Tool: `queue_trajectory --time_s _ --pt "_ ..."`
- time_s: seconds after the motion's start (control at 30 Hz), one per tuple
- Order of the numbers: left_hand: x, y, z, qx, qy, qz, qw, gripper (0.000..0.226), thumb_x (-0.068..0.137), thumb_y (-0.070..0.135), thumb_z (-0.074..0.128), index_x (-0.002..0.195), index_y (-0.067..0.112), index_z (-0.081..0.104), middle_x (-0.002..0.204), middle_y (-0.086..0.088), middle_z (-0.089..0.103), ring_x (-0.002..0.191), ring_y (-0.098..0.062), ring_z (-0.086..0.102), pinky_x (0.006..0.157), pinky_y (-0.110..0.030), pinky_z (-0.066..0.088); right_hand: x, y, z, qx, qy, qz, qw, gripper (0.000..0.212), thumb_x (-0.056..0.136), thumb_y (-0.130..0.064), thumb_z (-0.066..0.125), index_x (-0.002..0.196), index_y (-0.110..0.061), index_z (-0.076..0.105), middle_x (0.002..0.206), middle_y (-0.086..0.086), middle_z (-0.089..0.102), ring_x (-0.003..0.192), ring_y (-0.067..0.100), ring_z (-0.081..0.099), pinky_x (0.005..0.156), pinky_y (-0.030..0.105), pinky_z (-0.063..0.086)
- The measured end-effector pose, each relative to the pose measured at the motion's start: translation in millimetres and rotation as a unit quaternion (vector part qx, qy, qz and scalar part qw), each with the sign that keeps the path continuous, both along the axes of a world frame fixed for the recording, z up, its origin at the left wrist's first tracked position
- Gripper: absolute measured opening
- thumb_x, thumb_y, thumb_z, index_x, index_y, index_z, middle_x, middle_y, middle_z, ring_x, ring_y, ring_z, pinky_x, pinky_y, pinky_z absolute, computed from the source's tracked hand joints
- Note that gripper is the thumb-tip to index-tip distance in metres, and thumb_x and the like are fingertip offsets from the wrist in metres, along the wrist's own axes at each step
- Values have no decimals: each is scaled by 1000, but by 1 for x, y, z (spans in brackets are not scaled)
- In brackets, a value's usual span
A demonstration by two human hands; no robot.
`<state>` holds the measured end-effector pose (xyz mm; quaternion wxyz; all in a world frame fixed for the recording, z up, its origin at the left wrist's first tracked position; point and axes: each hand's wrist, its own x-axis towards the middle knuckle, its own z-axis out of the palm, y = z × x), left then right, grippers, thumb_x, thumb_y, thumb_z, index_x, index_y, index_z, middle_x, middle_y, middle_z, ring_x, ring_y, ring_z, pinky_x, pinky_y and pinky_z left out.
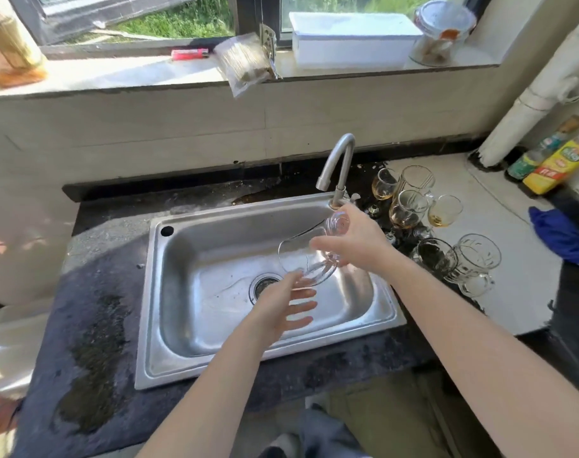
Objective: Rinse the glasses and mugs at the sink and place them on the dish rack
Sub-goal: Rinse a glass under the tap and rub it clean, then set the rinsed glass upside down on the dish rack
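Grips the stem of the wine glass (pixel 303 264) in the curled fingers of the right hand (pixel 352 241), foot up near the faucet (pixel 337 166) base, bowl tilted down over the sink (pixel 149 292) basin. Touches the bowl with straight, spread fingers of the left hand (pixel 279 310), grasping nothing. Beside the sink, on the counter (pixel 502 233) at right: stemmed glasses (pixel 408 209) with amber liquid, two glass mugs (pixel 476 256).

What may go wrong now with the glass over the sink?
The clear stemmed glass is tilted, held only by the right hand near its stem; the left hand's fingers are straight, so it might slip onto the steel sink. The right forearm passes near crowded glasses holding amber liquid and might knock them.
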<state>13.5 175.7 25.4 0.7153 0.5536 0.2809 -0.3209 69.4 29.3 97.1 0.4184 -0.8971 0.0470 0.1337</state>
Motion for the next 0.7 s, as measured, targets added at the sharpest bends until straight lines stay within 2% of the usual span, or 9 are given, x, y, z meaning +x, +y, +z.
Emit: queue_trajectory --time_s 0.1,0.2,0.27,0.3,0.37,0.43,0.5,0.6,0.7 --pt "-3 20 7 156 -65 -95 981 28 92 33 53 115 19 59 107 0 57 95 -18 54 82 -34 46 -15 5 -15 -114 -28 -6 993 60 73 -32 73 122 -17 42 116 4 49 94 21 56 73 35 52" --pt "-2 33 3 269 -173 -165 933 45 90 20 52 135 27 50 115 -2 59 111 -23 51 85 -32 43 -32 7 -27 -68 0 -85 994 54 74 -29 73 116 -16 42 104 0 49 85 17 57 63 32 53" --pt "-2 35 6 294 -215 -199 910 57 87 14 50 140 34 44 96 -3 65 112 -30 54 85 -33 48 -40 4 -29 -112 -20 -82 990 54 74 -33 72 116 -16 43 109 1 49 88 18 55 68 33 48" --pt "-1 34 9 282 -233 -215 905 60 86 10 49 140 34 43 90 -4 64 96 -28 60 74 -27 51 -45 0 -27 -105 -21 -88 990 54 73 -35 72 115 -17 44 109 1 50 86 16 54 67 31 46" --pt "2 29 15 238 -267 -252 899 66 84 0 51 140 35 44 111 -1 59 65 -16 57 54 -18 45 -58 -11 -17 -92 -23 -76 993 51 70 -40 74 109 -21 45 105 -2 52 85 14 53 67 31 46" --pt "5 19 23 174 -302 -306 886 72 81 -6 58 137 37 45 139 7 47 100 -10 59 79 -20 44 -74 -31 -1 -84 -17 -34 996 53 69 -41 76 110 -26 46 110 -4 52 97 14 53 78 33 49" --pt "6 1 36 97 -314 -381 864 78 74 -1 69 134 42 43 146 12 40 134 -6 37 102 -25 32 -97 -56 24 -34 -1 -15 999 58 68 -35 80 116 -27 49 112 -7 53 101 10 53 80 29 46" --pt "-3 -48 53 92 -322 -521 785 86 71 14 80 139 45 35 139 23 34 136 -3 28 114 -31 22 -137 -93 58 -27 -14 -6 1000 56 64 -27 83 112 -28 53 100 -7 60 84 6 57 67 26 47" --pt "-27 -117 56 92 -345 -597 718 85 69 26 84 140 30 36 131 22 43 127 -1 38 108 -24 27 -182 -136 78 -18 -24 -41 999 56 60 -22 85 108 -25 56 90 -2 64 75 7 59 70 32 50"
